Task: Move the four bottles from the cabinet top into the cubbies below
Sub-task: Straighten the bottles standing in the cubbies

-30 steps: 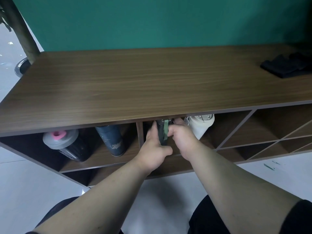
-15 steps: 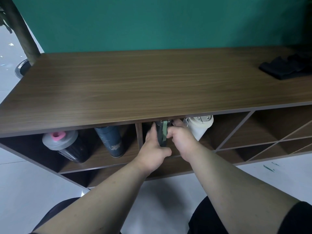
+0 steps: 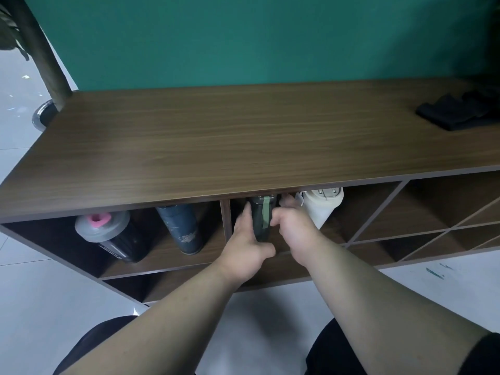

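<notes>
The dark green cylindrical bottle with a lighter green strap (image 3: pixel 261 219) stands upright in the middle cubby, just below the centre of the frame, its top close under the brown wood-grain cabinet surface (image 3: pixel 243 142). The left hand (image 3: pixel 247 246) wraps its left side with the thumb across the base, and the right hand (image 3: pixel 293 230) closes on its right side, so both hands grip this one bottle.

Just right of it in the same cubby stands the white bottle with a grey flip lid (image 3: pixel 320 208), touching or nearly touching the right hand's knuckles. Drawing that hand back carelessly could knock the white bottle over. The green bottle's top could also catch on the surface's underside if it is lifted or tipped, since clearance looks slim.

In the left cubby, the dark blue patterned bottle (image 3: pixel 181 230) leans slightly, and the black shaker bottle with a grey lid and pink cap (image 3: pixel 108 235) tilts left; a jolt to the cabinet might topple either. A black folded cloth (image 3: pixel 457 113) lies at upper right, well apart from everything. All four bottles appear to be in the cubbies, so only a clean release seems left.
</notes>
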`<state>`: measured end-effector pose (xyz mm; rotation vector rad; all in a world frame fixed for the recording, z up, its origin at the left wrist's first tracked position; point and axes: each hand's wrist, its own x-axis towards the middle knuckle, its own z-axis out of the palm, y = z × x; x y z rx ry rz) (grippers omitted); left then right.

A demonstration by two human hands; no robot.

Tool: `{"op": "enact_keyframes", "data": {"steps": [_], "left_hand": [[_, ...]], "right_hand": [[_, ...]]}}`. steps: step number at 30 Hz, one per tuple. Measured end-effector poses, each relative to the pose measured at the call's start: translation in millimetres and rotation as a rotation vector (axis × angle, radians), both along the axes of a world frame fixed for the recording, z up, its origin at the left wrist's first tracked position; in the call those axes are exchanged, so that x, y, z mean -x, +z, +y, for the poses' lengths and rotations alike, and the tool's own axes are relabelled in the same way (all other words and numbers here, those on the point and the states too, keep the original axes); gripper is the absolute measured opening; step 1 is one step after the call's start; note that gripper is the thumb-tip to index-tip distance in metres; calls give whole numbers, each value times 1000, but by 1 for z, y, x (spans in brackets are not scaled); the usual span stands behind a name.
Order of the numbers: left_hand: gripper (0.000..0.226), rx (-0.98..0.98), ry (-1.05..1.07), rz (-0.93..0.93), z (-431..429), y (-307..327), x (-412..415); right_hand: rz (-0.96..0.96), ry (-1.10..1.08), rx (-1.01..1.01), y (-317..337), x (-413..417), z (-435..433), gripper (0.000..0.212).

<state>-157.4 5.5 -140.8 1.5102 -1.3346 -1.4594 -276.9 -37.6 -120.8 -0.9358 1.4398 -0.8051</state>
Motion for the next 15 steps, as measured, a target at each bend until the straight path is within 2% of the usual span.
{"op": "enact_keyframes", "data": {"steps": [3,6,9,11,13,15], "left_hand": [[108,-33,-7,21,19,10,-11],[120,-131,-43,32,39,20,-34],[92,-159,-35,-43,58,36,-69],[93,-171,20,-116,70,47,-99],[79,-156,67,-174,80,52,-133],[80,-169,183,-183,88,57,-164]], "right_hand": [[172,69,-225,4,-4,14,66],[334,277,-331,8,-10,31,58],[400,513,-307,21,-29,47,53],[351,563,-276,23,-46,54,66],[279,595,-217,24,-63,61,82],[203,637,-162,25,-86,68,78]]}}
